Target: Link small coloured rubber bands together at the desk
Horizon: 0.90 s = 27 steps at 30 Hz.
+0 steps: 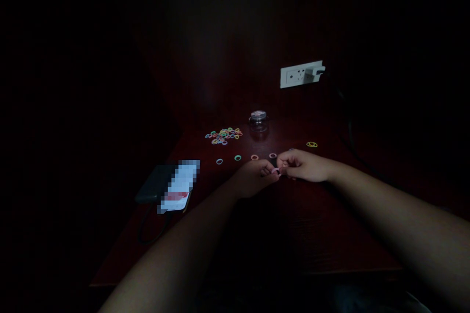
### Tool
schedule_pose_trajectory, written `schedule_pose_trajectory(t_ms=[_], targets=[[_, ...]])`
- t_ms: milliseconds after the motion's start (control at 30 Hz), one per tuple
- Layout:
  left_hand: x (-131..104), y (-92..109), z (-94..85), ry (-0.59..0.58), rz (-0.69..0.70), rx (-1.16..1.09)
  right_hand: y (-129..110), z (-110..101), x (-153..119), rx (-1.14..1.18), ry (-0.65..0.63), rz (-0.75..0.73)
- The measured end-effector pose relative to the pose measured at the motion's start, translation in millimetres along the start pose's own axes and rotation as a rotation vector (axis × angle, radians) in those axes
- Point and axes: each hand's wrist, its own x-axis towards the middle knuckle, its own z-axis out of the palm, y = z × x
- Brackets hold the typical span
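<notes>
My left hand [257, 176] and my right hand [304, 165] meet over the dark red table, fingertips pinched on a small pink hair tie [275, 170] stretched between them. Just beyond the hands runs a row of single hair ties: a light blue hair tie [217, 162], a green hair tie [238, 160], a coral hair tie [254, 159] and a pale pink hair tie [272, 157]. My right hand partly hides a lavender one. Further right lie yellow hair ties [312, 146], overlapping. A loose pile of many-coloured hair ties [224, 135] is spread behind the row.
A clear lidded jar [259, 122] stands at the back of the table [271, 234]. On the left, a lit phone [179, 188] rests against a dark flat object [152, 183], with a cable [141, 234] near them. A wall socket [301, 75] holds a plug. The room is very dark.
</notes>
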Motion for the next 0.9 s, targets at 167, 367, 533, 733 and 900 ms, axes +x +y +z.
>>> schedule_pose_trajectory(t_ms=[167, 367, 533, 733, 900], targets=[[-0.1, 2.4, 0.0, 0.002, -0.035, 0.007, 4.8, -1.5, 0.1, -0.010, 0.001, -0.007], [-0.5, -0.6, -0.7, -0.008, -0.006, 0.025, 6.0, -1.9, 0.3, 0.028, 0.006, -0.024], [-1.1, 0.5, -0.1, 0.021, 0.027, 0.041, 7.8, -1.9, 1.0, 0.042, -0.006, -0.022], [0.7, 3.2, -0.9, 0.015, 0.030, -0.001, 5.8, -0.8, 0.9, 0.005, 0.006, -0.010], [1.0, 3.0, -0.9, 0.028, 0.023, 0.014, 1.1, 0.2, 0.5, -0.006, 0.010, 0.014]])
